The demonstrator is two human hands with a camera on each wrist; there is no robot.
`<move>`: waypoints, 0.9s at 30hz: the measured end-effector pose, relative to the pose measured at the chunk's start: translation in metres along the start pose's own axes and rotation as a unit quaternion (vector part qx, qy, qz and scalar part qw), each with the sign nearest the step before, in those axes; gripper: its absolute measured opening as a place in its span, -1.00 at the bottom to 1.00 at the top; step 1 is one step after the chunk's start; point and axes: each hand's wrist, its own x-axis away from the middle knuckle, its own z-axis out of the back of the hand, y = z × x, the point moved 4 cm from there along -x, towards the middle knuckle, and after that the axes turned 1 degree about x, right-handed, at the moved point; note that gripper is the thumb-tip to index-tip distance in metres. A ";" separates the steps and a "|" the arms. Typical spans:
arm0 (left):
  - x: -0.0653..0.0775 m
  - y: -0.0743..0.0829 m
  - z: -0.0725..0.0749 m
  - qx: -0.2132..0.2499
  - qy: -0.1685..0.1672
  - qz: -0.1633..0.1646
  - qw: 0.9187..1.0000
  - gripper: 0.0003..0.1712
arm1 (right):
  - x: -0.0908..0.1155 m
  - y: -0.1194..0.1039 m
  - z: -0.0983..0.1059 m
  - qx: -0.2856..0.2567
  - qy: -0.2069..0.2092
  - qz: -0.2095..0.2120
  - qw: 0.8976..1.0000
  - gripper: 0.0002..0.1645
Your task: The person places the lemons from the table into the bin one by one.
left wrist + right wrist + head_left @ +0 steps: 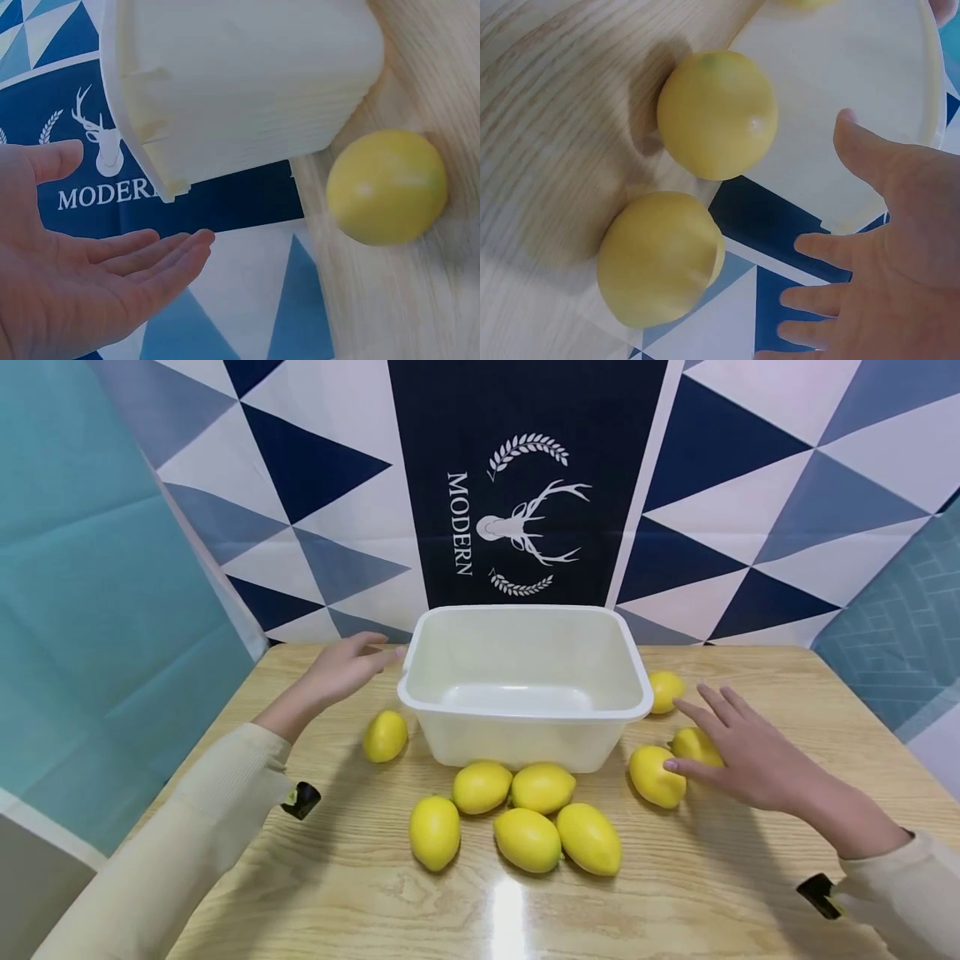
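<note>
A white plastic basin point(517, 735) stands at the back of the table with nothing inside. My left hand point(351, 668) is beside its left rim, fingers extended and holding nothing; in the left wrist view the hand point(112, 277) is apart from the basin wall point(247, 90). One lemon point(386, 736) lies below that hand. On the right, my right hand point(738, 752) hovers with spread fingers over a lemon point(696, 745), partly hiding it. Another lemon point(657, 776) lies by its thumb. The right wrist view shows the palm point(922, 270) bare, apart from two lemons point(717, 115).
Several lemons point(527, 840) lie grouped in front of the basin on the wooden table point(360, 893). One more lemon point(664, 692) sits against the basin's right side. A patterned cloth point(525, 410) with a deer print hangs behind the table.
</note>
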 end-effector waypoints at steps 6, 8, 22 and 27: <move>-0.008 0.010 0.001 0.042 -0.010 0.003 0.999 -0.19 | 0.003 -0.002 0.002 -0.004 -0.013 0.002 1.000 0.01; -0.010 0.012 0.001 0.054 -0.005 0.006 0.999 -0.22 | 0.004 -0.004 0.002 -0.014 -0.011 0.004 1.000 -0.01; -0.026 0.020 -0.008 0.127 0.007 0.035 0.991 -0.31 | 0.003 -0.012 0.009 -0.029 0.010 0.015 0.999 -0.10; -0.029 0.019 -0.011 0.146 0.006 0.053 0.988 -0.33 | 0.003 -0.014 0.007 -0.036 0.006 0.026 0.999 -0.15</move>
